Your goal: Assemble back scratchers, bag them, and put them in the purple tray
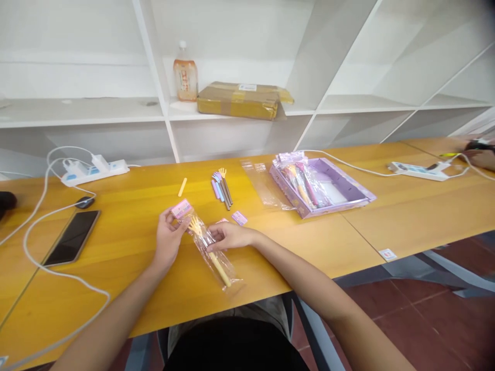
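Note:
A yellow back scratcher [221, 270] with a hand-shaped head lies inside a clear plastic bag [205, 253] topped by a pink header card [181, 208]. My left hand [169, 236] pinches the bag's top by the card. Partway down the bag, my right hand [229, 236] has its fingers closed on the plastic beside the scratcher's shaft. Beyond my hands lie several loose back scratchers [224, 188] with purple, blue and yellow parts. A short yellow stick [182, 187] is to their left. Near my right hand rests a loose pink-purple card [240, 218].
An open purple box [336, 207] holds bagged scratchers [299, 180], with flat clear bags [266, 188] beside it. Left are a phone [73, 238], cables and a power strip [96, 172]. Another strip [419, 170] and a person's hand [481, 157] are right. Shelves behind hold a bottle [185, 77] and carton [240, 98].

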A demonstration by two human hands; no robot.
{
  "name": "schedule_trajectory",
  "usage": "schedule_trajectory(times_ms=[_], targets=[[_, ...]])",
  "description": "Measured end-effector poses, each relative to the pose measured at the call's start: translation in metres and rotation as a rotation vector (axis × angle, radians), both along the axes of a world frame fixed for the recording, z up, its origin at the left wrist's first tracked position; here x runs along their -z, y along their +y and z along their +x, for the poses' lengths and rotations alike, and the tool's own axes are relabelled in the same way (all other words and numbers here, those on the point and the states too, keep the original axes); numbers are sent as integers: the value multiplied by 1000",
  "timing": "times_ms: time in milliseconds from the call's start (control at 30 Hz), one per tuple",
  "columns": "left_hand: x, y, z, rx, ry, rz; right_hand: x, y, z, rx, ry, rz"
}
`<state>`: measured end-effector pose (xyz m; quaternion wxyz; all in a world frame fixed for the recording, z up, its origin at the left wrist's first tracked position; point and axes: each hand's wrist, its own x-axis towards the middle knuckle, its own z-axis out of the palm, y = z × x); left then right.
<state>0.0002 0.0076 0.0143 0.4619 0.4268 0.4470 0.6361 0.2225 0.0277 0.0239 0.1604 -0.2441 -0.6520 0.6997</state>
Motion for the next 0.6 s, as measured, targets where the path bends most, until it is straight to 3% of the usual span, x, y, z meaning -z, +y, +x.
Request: schedule_trajectory(times_ms=[133,233,300,367,500,533,600], targets=[[-2,-1,-3,49,-143,16,-4,-3,0,109,42,64],[-1,-1,-6,140,-203,-18,-23,-6,31,298,12,184],[2,-1,-6,175,-188,-44,-47,-4,76,495,-58,296],[5,-1,-5,194,-164,-66,-78,2,135,779,-198,438],[9,-2,0,221,-95,-130,-129,38,247,1332,-687,798],[10,-3,1,229,-78,-142,-133,49,266,1406,-879,864],[10,-3,2,246,-52,-155,-127,70,288,1277,-1324,879]])
